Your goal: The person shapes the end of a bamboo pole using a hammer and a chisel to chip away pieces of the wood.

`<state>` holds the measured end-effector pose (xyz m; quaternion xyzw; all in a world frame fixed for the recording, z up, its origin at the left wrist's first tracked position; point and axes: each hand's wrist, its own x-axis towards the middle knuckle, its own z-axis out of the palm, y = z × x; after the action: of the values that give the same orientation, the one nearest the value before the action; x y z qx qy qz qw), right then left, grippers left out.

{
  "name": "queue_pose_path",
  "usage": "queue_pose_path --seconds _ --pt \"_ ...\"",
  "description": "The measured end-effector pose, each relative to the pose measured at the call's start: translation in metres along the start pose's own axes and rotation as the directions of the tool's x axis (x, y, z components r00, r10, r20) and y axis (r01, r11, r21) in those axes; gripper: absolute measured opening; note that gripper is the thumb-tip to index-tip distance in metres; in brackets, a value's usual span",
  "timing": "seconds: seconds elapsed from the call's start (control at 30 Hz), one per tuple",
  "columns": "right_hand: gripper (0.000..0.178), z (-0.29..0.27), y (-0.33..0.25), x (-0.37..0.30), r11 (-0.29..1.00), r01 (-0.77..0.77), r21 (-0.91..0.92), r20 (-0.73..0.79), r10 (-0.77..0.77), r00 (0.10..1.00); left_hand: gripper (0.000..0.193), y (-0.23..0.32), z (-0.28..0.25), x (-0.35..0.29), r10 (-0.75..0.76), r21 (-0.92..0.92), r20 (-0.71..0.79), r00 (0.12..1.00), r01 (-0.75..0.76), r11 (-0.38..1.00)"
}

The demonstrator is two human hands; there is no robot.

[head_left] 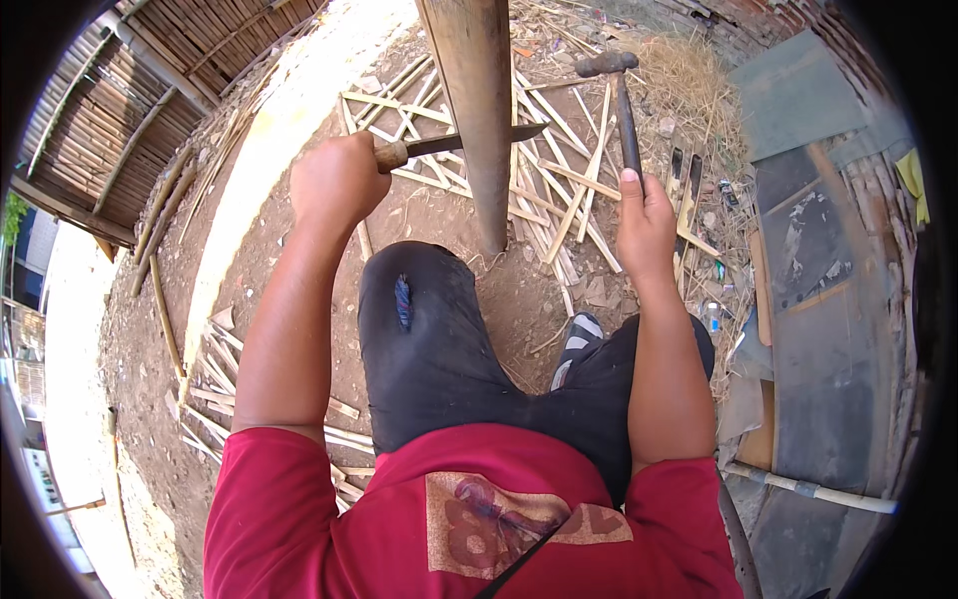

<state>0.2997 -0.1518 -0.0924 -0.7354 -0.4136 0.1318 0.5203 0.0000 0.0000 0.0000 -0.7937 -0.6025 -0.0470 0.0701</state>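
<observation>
My left hand (339,180) is closed round the wooden handle of a knife (433,145), held level at the left of an upright wooden post (479,110). The dark blade meets the post and its pointed tip comes out on the right side. Whether the blade runs behind the post or through it, I cannot tell. To the right of the post, my right hand (647,225) grips a hammer (627,120) by its dark handle, thumb laid along it. The hammer's rusty metal head is raised at the top, apart from both knife and post.
Split bamboo strips (574,205) lie criss-crossed on the dirt behind the post, with more strips (225,374) at the left. Dry straw (689,85) is heaped at the far right. Dark sheets (818,230) line the right edge. A bamboo wall (125,120) stands at the far left.
</observation>
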Motion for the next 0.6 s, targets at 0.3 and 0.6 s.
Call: queue_pose_path --seconds 0.3,0.6 --pt "0.041 0.021 0.009 -0.007 0.987 0.014 -0.159 0.075 -0.002 0.997 0.019 0.002 -0.007 0.001 0.021 0.024 -0.028 0.999 -0.021 0.999" --pt "0.046 0.028 0.025 -0.016 0.973 0.046 -0.228 0.140 -0.014 0.990 0.021 0.010 -0.010 0.000 0.027 0.023 0.020 0.999 -0.027 0.999"
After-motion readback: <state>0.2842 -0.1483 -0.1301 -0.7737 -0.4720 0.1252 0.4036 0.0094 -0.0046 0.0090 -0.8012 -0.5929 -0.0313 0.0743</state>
